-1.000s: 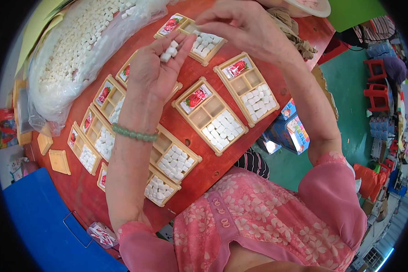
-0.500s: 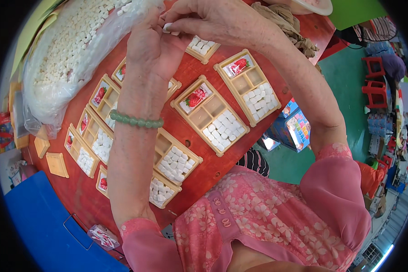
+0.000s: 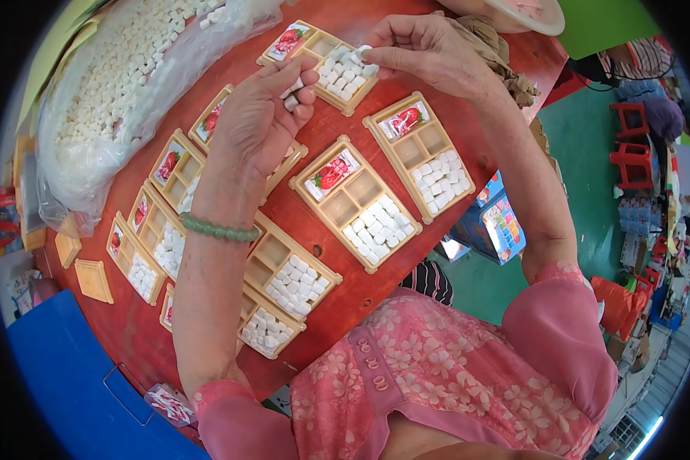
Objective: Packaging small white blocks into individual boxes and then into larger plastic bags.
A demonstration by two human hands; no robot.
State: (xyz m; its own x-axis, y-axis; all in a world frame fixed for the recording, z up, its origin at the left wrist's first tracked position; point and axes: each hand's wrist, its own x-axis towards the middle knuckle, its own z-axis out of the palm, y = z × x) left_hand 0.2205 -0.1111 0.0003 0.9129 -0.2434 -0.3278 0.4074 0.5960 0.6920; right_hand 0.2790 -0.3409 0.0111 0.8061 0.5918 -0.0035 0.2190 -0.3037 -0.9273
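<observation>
My left hand [image 3: 272, 115], with a green bead bracelet at its wrist, is curled around a few small white marshmallows [image 3: 291, 98]. Between thumb and forefinger of my right hand [image 3: 425, 54] a single marshmallow [image 3: 365, 52] is pinched. It is just over the far corner of a cream divided tray [image 3: 351, 106], whose big compartment is filled with marshmallows. A packet with a strawberry picture [image 3: 289, 42] lies in that tray's end compartment. Two similar trays, a middle one [image 3: 336, 205] and a right one [image 3: 403, 152], stand nearer me, each with marshmallows, a strawberry packet and two small bare compartments.
A large clear plastic bag [image 3: 92, 165] of marshmallows lies at the far left of the red table [image 3: 345, 295]. Several more filled trays [image 3: 291, 276] stand left, partly behind my left arm. A crumpled brown cloth [image 3: 498, 54] and a pale bowl [image 3: 544, 19] are at the far right.
My hands have separated: the right has moved right with a marshmallow, over the far tray, which now shows more. My left hand has shifted slightly nearer me, its marshmallows now visible.
</observation>
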